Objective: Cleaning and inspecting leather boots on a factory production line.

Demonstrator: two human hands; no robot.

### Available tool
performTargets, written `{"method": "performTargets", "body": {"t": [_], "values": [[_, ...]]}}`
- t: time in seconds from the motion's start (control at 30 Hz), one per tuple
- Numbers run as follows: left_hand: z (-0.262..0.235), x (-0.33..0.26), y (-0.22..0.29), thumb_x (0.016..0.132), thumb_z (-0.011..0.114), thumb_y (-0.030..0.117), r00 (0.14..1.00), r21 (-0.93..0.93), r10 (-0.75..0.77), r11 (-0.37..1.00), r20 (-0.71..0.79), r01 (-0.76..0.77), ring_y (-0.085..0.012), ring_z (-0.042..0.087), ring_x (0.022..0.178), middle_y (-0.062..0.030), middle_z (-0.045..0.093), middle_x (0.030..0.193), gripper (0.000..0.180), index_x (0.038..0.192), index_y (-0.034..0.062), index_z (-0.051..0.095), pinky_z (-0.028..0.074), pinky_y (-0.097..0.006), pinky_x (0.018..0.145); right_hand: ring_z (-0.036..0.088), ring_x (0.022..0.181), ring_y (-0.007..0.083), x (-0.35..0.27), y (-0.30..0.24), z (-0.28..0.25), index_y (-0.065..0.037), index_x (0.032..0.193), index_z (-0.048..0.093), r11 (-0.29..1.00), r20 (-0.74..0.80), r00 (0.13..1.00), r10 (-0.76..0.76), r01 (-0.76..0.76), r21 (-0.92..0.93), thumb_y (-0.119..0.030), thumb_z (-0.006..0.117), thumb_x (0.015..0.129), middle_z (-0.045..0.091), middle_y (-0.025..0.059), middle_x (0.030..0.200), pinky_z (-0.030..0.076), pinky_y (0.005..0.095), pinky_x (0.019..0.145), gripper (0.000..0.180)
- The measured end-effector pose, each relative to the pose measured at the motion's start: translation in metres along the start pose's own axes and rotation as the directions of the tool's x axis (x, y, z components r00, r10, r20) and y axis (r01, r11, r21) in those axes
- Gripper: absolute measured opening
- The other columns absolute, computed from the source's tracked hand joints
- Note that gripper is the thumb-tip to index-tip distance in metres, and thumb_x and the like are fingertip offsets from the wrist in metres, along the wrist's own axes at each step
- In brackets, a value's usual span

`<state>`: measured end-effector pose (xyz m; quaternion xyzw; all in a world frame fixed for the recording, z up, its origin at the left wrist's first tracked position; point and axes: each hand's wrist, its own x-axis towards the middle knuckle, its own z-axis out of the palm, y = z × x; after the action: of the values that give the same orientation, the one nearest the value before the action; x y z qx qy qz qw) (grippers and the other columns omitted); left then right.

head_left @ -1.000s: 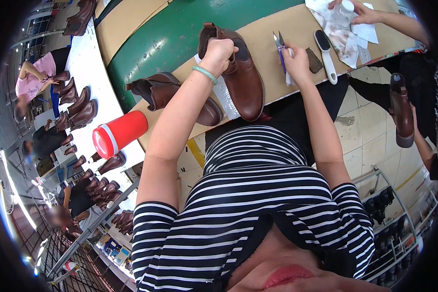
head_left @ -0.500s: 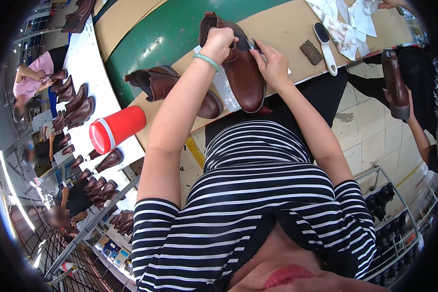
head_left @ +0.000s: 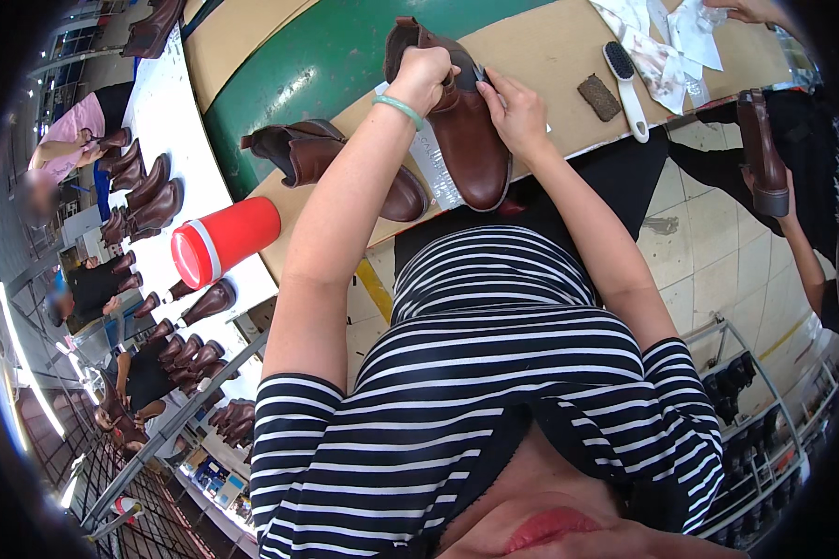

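While my left hand [head_left: 426, 74] grips the brown boot [head_left: 464, 140] on the surface [head_left: 550, 56], my right hand [head_left: 513, 112] pinches a small tool [head_left: 479, 73] against it.

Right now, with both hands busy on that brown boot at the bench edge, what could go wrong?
1. The brown boot overhangs the near edge of the bench; if the left hand loosens, it might slide off.
2. The right hand seems to press a thin tool against the leather close to the fingers, so a slip could nick either.
3. The second boot lies close beside and could get knocked.
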<state>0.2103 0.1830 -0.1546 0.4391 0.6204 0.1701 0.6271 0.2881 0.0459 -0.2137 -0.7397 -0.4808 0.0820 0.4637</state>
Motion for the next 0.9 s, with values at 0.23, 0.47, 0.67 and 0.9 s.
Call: {"method": "performTargets", "body": {"t": [0.23,0.47,0.67,0.9], "values": [[0.001,-0.004,0.003,0.072,0.060,-0.015,1.000,0.034,-0.002,0.999,-0.022,0.002,-0.0299,0.063,0.074,-0.0206,0.063,0.087,0.016,0.088,-0.0164,0.060,0.052,-0.040,0.063,0.065,0.077,0.0321,0.003,-0.004,-0.003,-0.008,0.105,0.067,1.000,0.050,0.998,0.030,-0.030,-0.009,-0.026,0.059,0.090,0.067,0.0125,0.089,0.051,0.0415,0.065,0.025],[0.001,-0.005,0.002,0.072,0.061,-0.013,1.000,0.035,0.018,0.999,-0.020,-0.017,-0.0270,0.062,0.073,-0.0185,0.062,0.087,0.014,0.086,-0.0150,0.061,0.050,-0.038,0.062,0.067,0.077,0.0298,0.003,-0.002,-0.002,-0.005,0.101,0.069,1.000,0.008,1.000,0.017,-0.017,0.016,-0.021,0.065,0.087,0.068,0.0140,0.088,0.051,0.0364,0.065,0.021],[0.002,-0.008,0.003,0.072,0.061,-0.013,0.999,0.021,0.029,0.999,-0.022,-0.028,-0.0252,0.060,0.072,-0.0167,0.061,0.085,0.012,0.085,-0.0141,0.061,0.048,-0.037,0.061,0.067,0.075,0.0297,0.003,0.001,0.000,-0.006,0.101,0.070,1.000,0.000,1.000,0.006,-0.006,0.001,-0.021,0.066,0.087,0.069,0.0136,0.087,0.051,0.0359,0.064,0.021],[0.000,-0.003,0.001,0.072,0.061,-0.013,1.000,-0.030,0.003,1.000,0.004,-0.003,-0.0217,0.058,0.072,-0.0146,0.059,0.084,0.008,0.080,-0.0145,0.060,0.048,-0.035,0.063,0.066,0.075,0.0312,0.004,0.003,-0.002,-0.008,0.103,0.069,1.000,0.027,1.000,-0.002,0.003,-0.026,-0.026,0.061,0.089,0.068,0.0118,0.086,0.051,0.0410,0.063,0.024]]}}
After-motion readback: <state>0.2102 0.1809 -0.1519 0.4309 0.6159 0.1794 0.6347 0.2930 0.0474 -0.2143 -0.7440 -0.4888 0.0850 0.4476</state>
